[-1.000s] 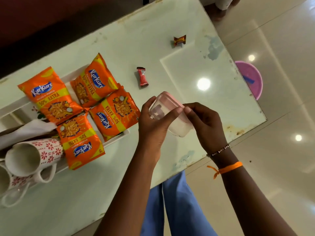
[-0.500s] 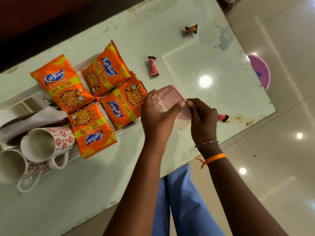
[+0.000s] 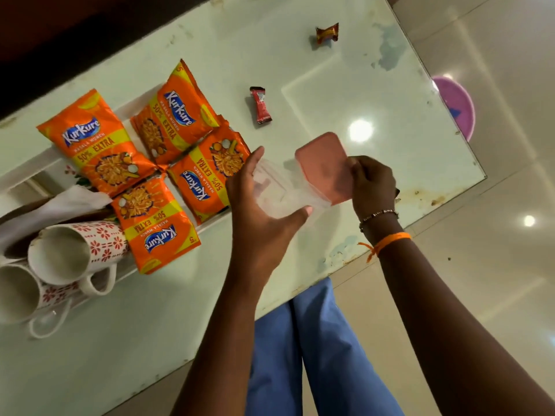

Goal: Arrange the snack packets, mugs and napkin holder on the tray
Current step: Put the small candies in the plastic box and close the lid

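Note:
Several orange snack packets [image 3: 168, 163] lie on a white tray [image 3: 27, 172] at the left of the table. Two white mugs with red flowers [image 3: 75, 253] lie on their sides at the tray's near left corner. White napkins in a brown napkin holder [image 3: 54, 208] sit behind the mugs. My left hand [image 3: 261, 202] grips a clear plastic box [image 3: 282, 190] just right of the packets. My right hand [image 3: 372, 181] pinches the box's pink lid [image 3: 324, 166], which is lifted off and tilted.
A red candy [image 3: 260, 105] and a brown-red candy [image 3: 327, 33] lie on the pale glass table [image 3: 315, 70] beyond my hands. A purple basin [image 3: 456, 106] stands on the tiled floor past the table's right edge. My blue trousers [image 3: 315, 349] show below the near edge.
The pink lid has come off the clear box and moved right with my right hand. The box stays in my left hand.

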Motion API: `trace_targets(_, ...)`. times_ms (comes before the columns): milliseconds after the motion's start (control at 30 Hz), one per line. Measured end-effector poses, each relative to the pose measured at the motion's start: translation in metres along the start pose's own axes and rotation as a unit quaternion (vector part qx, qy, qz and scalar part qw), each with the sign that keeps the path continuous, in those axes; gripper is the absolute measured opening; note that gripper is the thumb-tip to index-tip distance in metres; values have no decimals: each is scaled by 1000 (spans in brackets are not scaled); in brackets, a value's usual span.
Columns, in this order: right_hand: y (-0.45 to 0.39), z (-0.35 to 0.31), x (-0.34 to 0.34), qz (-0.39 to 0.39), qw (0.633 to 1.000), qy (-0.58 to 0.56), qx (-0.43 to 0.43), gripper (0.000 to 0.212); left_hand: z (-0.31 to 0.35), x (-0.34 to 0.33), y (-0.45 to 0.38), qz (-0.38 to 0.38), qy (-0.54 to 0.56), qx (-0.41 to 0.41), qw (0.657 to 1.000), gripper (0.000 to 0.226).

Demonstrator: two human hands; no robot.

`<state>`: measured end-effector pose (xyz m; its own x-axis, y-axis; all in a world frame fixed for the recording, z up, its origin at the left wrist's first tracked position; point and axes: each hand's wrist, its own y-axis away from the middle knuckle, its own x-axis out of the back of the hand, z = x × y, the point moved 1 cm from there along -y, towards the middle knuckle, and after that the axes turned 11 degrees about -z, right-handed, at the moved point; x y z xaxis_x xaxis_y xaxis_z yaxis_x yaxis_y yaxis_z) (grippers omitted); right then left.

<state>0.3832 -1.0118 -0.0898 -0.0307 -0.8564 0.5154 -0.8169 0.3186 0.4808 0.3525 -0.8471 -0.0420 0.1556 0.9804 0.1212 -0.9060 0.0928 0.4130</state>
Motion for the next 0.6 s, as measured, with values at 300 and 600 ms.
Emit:
trace_targets(300, -2, 19, 16, 111, 993, 28, 17, 43, 6, -12, -17, -42, -53, -28, 997, 88)
trace_targets(600, -15, 63, 34, -2, 971, 239, 6, 28, 3, -32, -22, -37, -84, -19, 996, 87)
